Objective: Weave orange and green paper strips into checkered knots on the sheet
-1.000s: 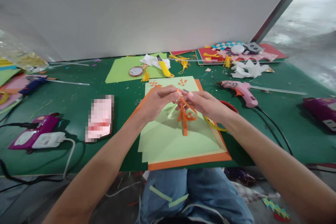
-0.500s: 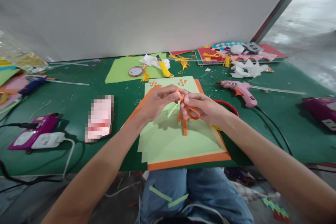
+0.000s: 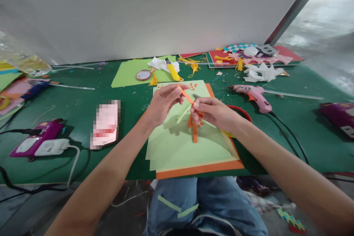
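Note:
Between my two hands an orange paper strip [image 3: 186, 94] is stretched at a slant. My left hand [image 3: 164, 104] pinches its upper end between thumb and forefinger. The strip's lower part is gripped by my right hand [image 3: 211, 110], whose fingers hide some of it. Just below, more orange strips [image 3: 195, 134] and a pale green strip [image 3: 183, 113] lie on a stack of light green paper sheets [image 3: 188, 155] with orange sheets under it. Scissors with red handles [image 3: 243, 110] lie partly hidden beneath my right wrist.
A pink glue gun [image 3: 257, 96] with its cord lies at the right. At the left are a phone [image 3: 105, 125] and a purple power strip [image 3: 41, 138]. Behind the sheets lie a yellow utility knife [image 3: 173, 70] and a round tin [image 3: 143, 75]. A pale wall [image 3: 155, 14] closes off the back.
My left hand has moved left and slightly up, away from my right hand. The orange strip, looped before, is now pulled straight between them.

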`<state>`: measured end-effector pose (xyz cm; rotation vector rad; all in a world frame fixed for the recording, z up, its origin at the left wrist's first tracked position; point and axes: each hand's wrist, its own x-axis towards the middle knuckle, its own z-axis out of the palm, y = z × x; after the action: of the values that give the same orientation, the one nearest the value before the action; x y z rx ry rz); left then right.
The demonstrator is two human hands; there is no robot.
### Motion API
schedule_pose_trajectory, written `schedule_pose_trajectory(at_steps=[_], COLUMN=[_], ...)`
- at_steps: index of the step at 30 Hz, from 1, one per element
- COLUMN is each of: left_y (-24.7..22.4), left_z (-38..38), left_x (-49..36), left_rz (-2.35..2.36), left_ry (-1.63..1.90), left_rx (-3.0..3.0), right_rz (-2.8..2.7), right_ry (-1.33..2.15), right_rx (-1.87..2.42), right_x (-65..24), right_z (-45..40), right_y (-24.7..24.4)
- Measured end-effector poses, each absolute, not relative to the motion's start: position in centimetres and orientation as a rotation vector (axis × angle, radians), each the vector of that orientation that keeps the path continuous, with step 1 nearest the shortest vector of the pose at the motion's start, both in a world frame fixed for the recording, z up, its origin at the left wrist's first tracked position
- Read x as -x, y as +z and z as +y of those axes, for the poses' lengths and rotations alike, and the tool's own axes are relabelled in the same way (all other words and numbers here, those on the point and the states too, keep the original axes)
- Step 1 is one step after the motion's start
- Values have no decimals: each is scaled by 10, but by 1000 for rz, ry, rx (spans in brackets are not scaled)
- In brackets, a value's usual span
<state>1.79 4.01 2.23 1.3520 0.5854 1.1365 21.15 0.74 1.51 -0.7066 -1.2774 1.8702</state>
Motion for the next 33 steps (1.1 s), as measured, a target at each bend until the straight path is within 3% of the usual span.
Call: schedule_pose_trajectory(at_steps=[5, 10, 16, 33], left_y=[25, 27, 24, 23], left_z=[36, 28, 30, 33], left_x=[-19, -25, -26, -21], left_rz=[742, 1080, 1140, 1109], left_ry=[1078, 916, 998, 1246], left_rx=[-1528, -1760, -1877, -1855], right_rz=[-1263, -1460, -1641, -1510], right_ry=[1772, 1447, 1221, 1346], right_rx=[785, 924, 1042, 1022], right_x=[-210, -207, -205, -206], right_z=[6, 4, 4, 4], right_y=[17, 18, 18, 20])
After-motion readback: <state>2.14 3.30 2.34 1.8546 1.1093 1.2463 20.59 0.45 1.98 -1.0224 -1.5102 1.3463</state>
